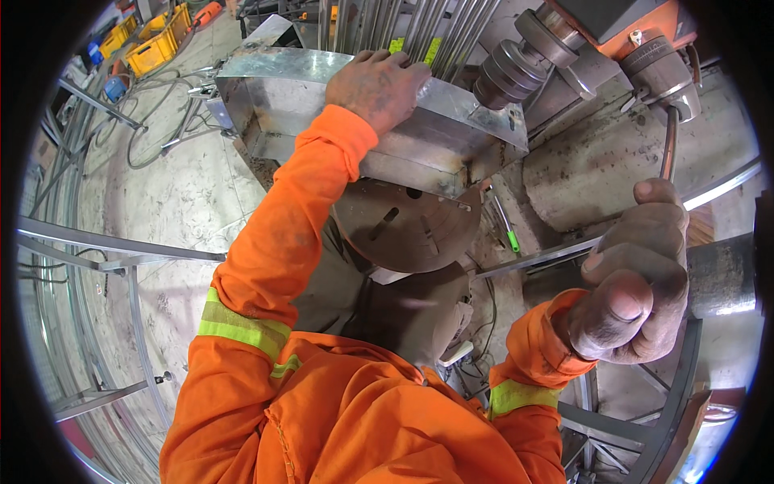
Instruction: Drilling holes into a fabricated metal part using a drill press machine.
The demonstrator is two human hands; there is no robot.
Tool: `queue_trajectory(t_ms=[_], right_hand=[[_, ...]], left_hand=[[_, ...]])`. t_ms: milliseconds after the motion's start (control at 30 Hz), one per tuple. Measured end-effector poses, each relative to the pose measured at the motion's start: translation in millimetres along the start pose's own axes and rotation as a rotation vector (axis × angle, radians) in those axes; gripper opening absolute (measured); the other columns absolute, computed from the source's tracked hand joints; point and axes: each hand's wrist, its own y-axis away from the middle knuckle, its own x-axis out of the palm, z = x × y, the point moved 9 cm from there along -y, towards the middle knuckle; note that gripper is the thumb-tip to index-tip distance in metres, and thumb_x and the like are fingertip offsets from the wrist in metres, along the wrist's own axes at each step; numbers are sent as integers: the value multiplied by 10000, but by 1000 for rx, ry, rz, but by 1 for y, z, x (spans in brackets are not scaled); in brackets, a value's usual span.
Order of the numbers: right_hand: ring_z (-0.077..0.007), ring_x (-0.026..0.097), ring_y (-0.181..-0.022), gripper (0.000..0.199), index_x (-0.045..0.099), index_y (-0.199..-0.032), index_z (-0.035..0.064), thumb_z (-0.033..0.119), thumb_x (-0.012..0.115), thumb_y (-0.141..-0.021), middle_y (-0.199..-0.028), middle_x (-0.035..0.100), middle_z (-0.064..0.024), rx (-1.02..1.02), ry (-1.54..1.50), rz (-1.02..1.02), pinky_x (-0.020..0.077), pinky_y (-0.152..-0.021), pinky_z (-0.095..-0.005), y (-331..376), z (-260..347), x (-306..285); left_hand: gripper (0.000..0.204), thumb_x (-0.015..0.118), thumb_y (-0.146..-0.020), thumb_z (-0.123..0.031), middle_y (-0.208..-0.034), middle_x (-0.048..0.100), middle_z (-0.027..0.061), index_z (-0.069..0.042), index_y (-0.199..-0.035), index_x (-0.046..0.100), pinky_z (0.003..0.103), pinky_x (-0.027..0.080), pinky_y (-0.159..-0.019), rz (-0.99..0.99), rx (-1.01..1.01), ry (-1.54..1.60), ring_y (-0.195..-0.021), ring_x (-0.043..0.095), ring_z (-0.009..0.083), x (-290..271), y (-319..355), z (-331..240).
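Observation:
My left hand (377, 82) lies flat on top of a folded sheet-metal box (274, 105), pressing it down on the round slotted table (407, 230) of a drill press. The drill chuck (509, 74) hangs just right of that hand, above the box's right end. My right hand (637, 278) is shut around the thin feed lever (669, 141) of the orange drill press head (637, 32). Both arms wear orange sleeves with yellow reflective bands.
Long metal rods (419, 24) stand behind the box. Yellow crates (153, 40) and hoses lie on the concrete floor at upper left. Steel frame bars (105, 242) run along the left. A green-tipped tool (508, 230) lies by the round table.

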Motion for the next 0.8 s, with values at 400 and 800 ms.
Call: queue_trajectory(t_ms=[400, 800], right_hand=[[-154, 470, -612, 452, 555, -751, 63, 412, 536, -1037, -612, 501, -5, -12, 13, -21, 463, -858, -504, 6, -1, -1], [-167, 473, -614, 461, 561, -766, 80, 455, 533, -1032, -638, 519, -8, -18, 34, 25, 462, -858, -504, 9, -3, 3]], left_hand=[[318, 609, -841, -120, -1068, 685, 44, -196, -1144, 666, 391, 509, -962, -43, 21, 13, -1072, 649, 274, 1, 0, -1], [323, 609, -842, -103, -1042, 687, 33, -196, -1146, 668, 385, 510, -936, -76, 45, 4, -1043, 652, 249, 4, -2, 1]])
